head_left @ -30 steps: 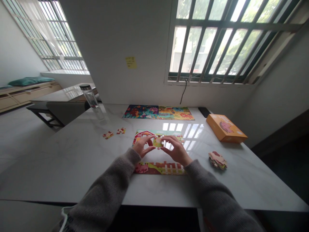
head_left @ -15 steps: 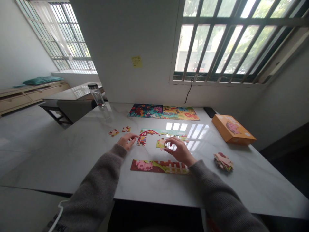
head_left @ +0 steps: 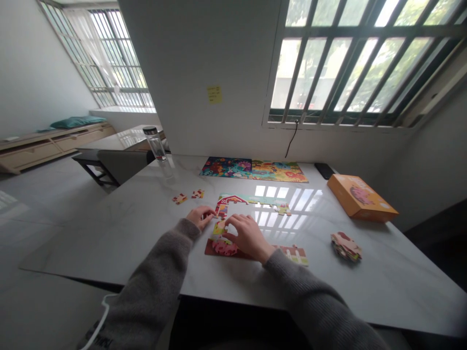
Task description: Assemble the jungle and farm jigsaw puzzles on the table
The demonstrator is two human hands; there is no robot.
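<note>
My right hand (head_left: 248,236) pinches a yellow-green puzzle piece (head_left: 220,227) between thumb and fingers. This piece lies at the left side, between the upper puzzle section with the red barn (head_left: 233,199) and the bottom strip with the pink pig (head_left: 224,247). Whether it is locked into its neighbours I cannot tell. My left hand (head_left: 202,217) rests on the table with fingers extended, their tips at the left edge of the barn section. Part of the bottom strip is hidden under my right hand and wrist.
Two loose pieces (head_left: 180,198) lie left of the puzzle. A stack of pieces (head_left: 346,246) sits at the right, near an orange box (head_left: 361,197). Behind are two finished-looking picture puzzles (head_left: 253,170), a black phone (head_left: 324,170) and a glass bottle (head_left: 156,145).
My right hand has moved left and slightly down with the puzzle piece, from the middle gap to the left side above the pig. My left hand stays by the barn's left edge.
</note>
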